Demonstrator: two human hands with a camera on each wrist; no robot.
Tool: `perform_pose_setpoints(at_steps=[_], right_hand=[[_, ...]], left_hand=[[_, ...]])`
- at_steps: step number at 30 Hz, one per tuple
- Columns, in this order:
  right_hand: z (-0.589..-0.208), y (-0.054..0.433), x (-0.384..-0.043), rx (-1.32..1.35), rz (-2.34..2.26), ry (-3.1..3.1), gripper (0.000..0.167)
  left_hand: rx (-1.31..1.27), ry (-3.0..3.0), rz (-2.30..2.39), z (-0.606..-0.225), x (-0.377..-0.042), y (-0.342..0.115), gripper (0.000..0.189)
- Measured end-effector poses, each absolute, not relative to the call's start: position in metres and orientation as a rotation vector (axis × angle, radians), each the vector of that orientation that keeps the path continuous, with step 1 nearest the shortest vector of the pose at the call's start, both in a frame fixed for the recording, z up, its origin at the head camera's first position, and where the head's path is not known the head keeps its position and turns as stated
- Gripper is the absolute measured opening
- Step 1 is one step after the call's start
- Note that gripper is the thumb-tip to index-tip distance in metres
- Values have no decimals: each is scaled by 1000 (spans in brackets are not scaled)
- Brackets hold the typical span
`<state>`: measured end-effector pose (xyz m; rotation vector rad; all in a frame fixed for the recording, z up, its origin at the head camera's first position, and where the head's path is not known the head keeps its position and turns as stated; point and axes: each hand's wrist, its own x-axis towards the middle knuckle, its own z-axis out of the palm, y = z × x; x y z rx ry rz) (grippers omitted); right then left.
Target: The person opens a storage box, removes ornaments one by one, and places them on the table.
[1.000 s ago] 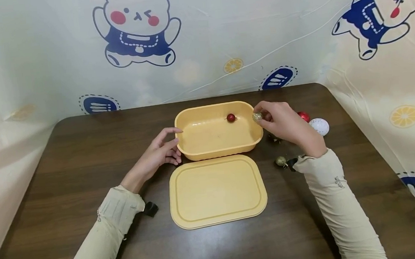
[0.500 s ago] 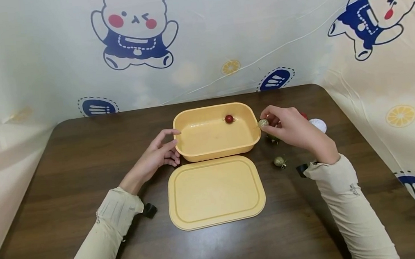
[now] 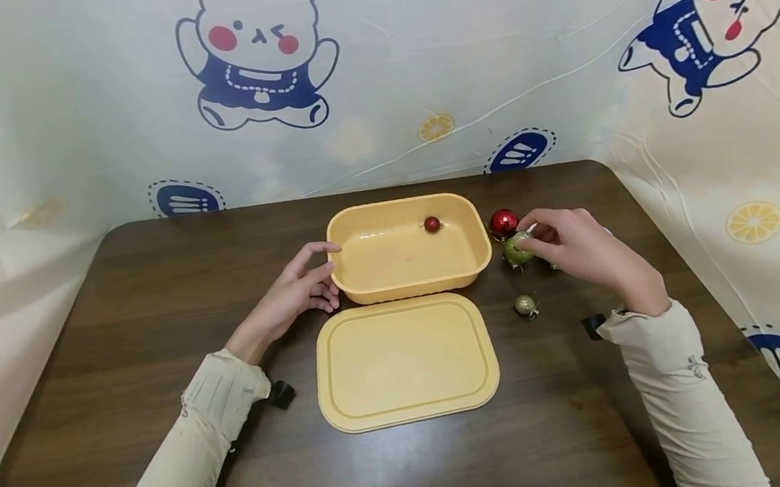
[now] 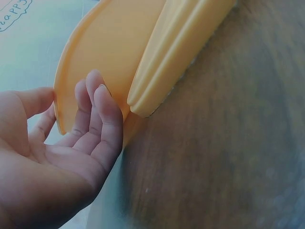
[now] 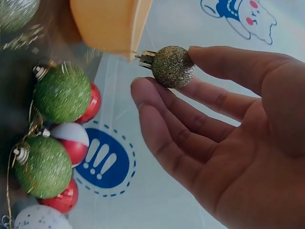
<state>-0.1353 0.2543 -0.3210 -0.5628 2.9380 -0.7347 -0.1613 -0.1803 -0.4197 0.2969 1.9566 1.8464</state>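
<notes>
My right hand (image 3: 574, 247) pinches a small gold glitter Christmas bauble (image 5: 174, 67) between thumb and forefinger, its metal cap pointing away. In the head view it overlaps a green glitter bauble (image 3: 515, 256) beside the box. My left hand (image 3: 299, 286) holds the left end of a yellow box (image 3: 408, 287), thumb and forefinger at the rim. Its other fingers curl beside the outer wall (image 4: 167, 52) in the left wrist view. A small dark red bauble (image 3: 433, 224) lies inside the box.
The box's yellow lid (image 3: 407, 362) lies flat in front of it. A red bauble (image 3: 503, 223) sits right of the box. Another small gold bauble (image 3: 525, 306) lies nearer. More baubles, including a speckled white one (image 5: 42, 218), show in the right wrist view.
My right hand has moved right, away from the box's right rim, with the gold bauble still pinched. The red and green baubles are now uncovered. My left hand keeps its place.
</notes>
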Motion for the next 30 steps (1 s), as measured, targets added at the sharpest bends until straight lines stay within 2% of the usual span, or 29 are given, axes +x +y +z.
perform_pose_setpoints(at_steps=[7,14,22,30], right_hand=[[-323,266,-138,-575,-692,2888,15],[-326,277,-140,-482,-648,2705,28],[-336,287,-142,-489,-638,2547,10],[-341,291,-145,-453,-640,2490,11]], left_hand=[[297,1949,1853,-425,-161,-180,45],[295,1948,1859,-423,-159,-180,43],[304,1947,1861,-418,-158,-179,43],[309,1938,1864,-417,-160,-177,44]])
